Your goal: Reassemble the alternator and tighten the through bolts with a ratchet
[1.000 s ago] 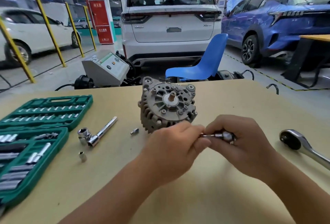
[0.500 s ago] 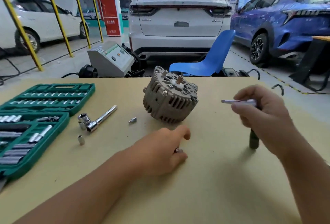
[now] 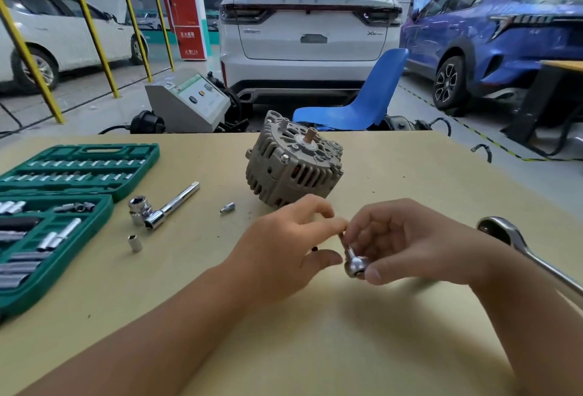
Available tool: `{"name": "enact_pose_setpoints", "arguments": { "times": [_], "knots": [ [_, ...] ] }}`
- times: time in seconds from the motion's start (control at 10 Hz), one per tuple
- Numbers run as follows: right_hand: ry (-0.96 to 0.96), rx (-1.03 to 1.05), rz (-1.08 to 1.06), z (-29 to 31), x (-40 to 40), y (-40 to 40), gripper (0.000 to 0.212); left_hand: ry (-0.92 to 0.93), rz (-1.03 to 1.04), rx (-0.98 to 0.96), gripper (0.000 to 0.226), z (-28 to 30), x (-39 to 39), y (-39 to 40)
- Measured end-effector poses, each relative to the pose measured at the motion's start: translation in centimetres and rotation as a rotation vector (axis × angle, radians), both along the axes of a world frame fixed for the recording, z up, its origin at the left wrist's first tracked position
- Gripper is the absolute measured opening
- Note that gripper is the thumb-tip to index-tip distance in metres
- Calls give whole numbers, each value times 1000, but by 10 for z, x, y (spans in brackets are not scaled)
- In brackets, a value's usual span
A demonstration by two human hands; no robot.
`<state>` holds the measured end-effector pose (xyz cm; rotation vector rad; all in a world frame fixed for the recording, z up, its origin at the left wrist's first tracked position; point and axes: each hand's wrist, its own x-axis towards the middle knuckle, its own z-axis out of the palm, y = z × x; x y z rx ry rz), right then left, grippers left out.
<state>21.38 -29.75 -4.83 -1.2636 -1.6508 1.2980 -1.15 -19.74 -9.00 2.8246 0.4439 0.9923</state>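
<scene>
Head view looks down on a tan bench (image 3: 410, 181) in a car shop. I count three cars behind it: one white car (image 3: 309, 26) in the middle, one more white one at the left, and one blue car (image 3: 492, 36) at the right. One blue chair (image 3: 362, 102) and one grey box (image 3: 189, 105) stand past the far edge. One green case (image 3: 63, 194) of sockets lies open at the left. One alternator (image 3: 290, 168) sits tilted in the middle. One big ratchet (image 3: 520, 247) lies at the right. One bar (image 3: 170, 206) and two loose sockets (image 3: 134, 242) lie near the case. My left hand (image 3: 284, 250) pinches the thin end of a small shiny tool (image 3: 353, 261). My right hand (image 3: 410, 238) has its grip curled round the tool's round head.
</scene>
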Motion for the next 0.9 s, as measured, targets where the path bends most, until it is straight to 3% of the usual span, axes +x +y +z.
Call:
{"name": "enact_pose_setpoints", "arguments": {
  "times": [0.1, 0.2, 0.4, 0.5, 0.6, 0.7, 0.8, 0.9],
  "knots": [
    [14, 78, -10, 2, -3, -1, 27, -45, -108, 110, 19, 3, 4, 1],
    [143, 166, -32, 4, -5, -1, 18, -101, -151, 69, 22, 1, 4, 2],
    [476, 179, -17, 5, -4, -2, 35, -112, -92, 29, 19, 14, -9, 22],
    [212, 292, -301, 1, -3, 1, 28, 120, 30, -27, 11, 17, -32, 49],
    [-284, 290, -625, -17, -13, 15, 19, 297, 245, -84, 17, 8, -40, 58],
    [-644, 248, -680, -30, -17, 23, 19, 264, 342, -237, 22, 0, -30, 50],
    [-843, 229, -669, -34, -20, 29, 13, 284, 392, -319, 27, -4, -17, 39],
    [-680, 183, -746, -33, -20, 28, 20, 193, 457, -417, 21, 5, -17, 35]
  ]
}}
